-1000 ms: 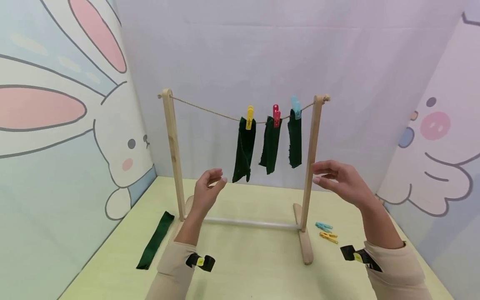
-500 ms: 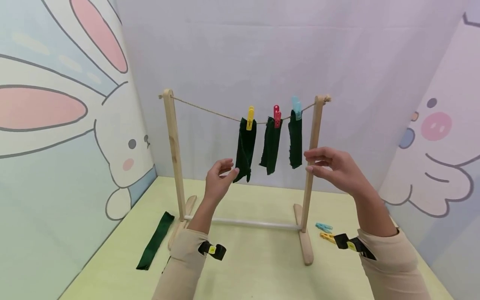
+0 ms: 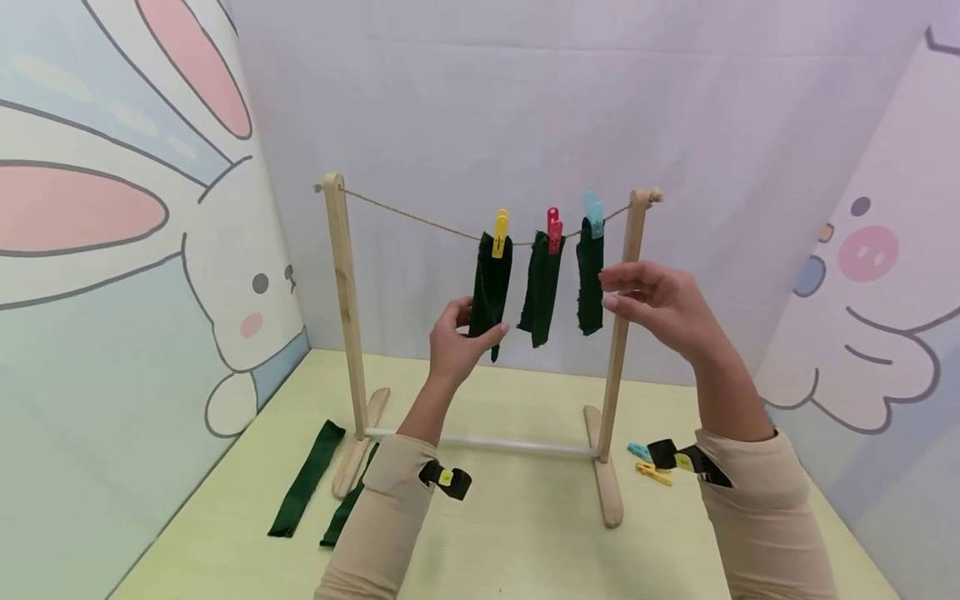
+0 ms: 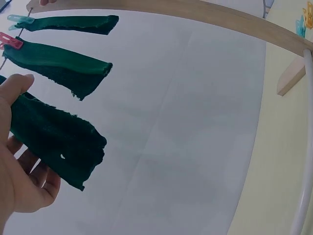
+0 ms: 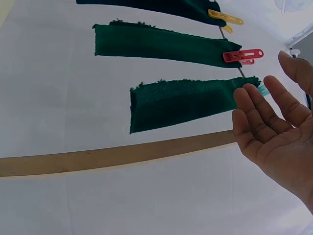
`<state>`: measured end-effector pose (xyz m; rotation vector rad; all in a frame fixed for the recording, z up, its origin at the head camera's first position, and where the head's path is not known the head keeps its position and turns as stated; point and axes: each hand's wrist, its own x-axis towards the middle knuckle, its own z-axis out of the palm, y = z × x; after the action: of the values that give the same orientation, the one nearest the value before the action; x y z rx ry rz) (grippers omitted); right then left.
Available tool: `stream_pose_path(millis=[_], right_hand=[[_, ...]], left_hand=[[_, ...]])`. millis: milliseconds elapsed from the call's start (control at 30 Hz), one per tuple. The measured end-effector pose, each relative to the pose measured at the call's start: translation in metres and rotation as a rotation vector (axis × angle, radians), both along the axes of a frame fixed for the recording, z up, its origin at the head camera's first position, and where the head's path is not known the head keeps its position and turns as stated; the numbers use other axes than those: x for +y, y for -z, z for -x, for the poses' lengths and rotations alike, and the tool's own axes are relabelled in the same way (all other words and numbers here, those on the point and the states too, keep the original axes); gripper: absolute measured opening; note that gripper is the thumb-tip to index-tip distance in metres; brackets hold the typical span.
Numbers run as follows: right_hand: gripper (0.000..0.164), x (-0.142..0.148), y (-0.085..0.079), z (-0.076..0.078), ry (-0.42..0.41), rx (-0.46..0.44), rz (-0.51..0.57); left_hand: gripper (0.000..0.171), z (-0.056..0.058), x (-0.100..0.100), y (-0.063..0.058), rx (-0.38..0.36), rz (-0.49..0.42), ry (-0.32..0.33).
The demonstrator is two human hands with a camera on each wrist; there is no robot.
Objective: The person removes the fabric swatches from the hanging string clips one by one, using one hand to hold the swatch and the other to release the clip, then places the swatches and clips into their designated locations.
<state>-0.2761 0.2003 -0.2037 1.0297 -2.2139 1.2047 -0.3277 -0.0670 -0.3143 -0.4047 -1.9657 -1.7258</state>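
Three dark green cloth strips hang from a rope [image 3: 420, 220] on a wooden stand. A yellow clothespin [image 3: 500, 233] holds the left strip [image 3: 491, 287], a red clothespin [image 3: 554, 232] the middle strip [image 3: 542, 292], and a light blue clothespin [image 3: 593, 215] the right strip [image 3: 591, 287]. My left hand [image 3: 457, 346] is around the lower part of the left strip, thumb in front and loosely bent fingers behind, well apart in the left wrist view. My right hand [image 3: 667, 308] is beside the right strip, holding nothing; its fingers [image 5: 259, 115] overlap the clipped end in the right wrist view.
Wooden posts [image 3: 345, 308] stand on feet joined by a white bar [image 3: 517, 447]. Two green strips lie at the left: one strip [image 3: 307, 479] outside the stand, another strip [image 3: 348, 508] partly under my left sleeve. A blue clothespin [image 3: 639, 451] and a yellow clothespin [image 3: 654, 474] lie at the right.
Both hands have risen. The left has moved right, from beside the left strip to around it; the right has moved leftward, past the post to the right strip.
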Motion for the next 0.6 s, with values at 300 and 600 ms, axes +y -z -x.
stream_pose_path(millis=[300,600], right_hand=[[0.027,-0.013,-0.009,0.007,-0.02,0.005,0.025],[0.026,-0.027,-0.022,0.011,-0.046,0.036,0.055]], left_hand=[[0.034,0.003,0.003,-0.004,0.002,0.01,-0.047],[0.018,0.001,-0.005,0.008,-0.024,0.005,0.014]])
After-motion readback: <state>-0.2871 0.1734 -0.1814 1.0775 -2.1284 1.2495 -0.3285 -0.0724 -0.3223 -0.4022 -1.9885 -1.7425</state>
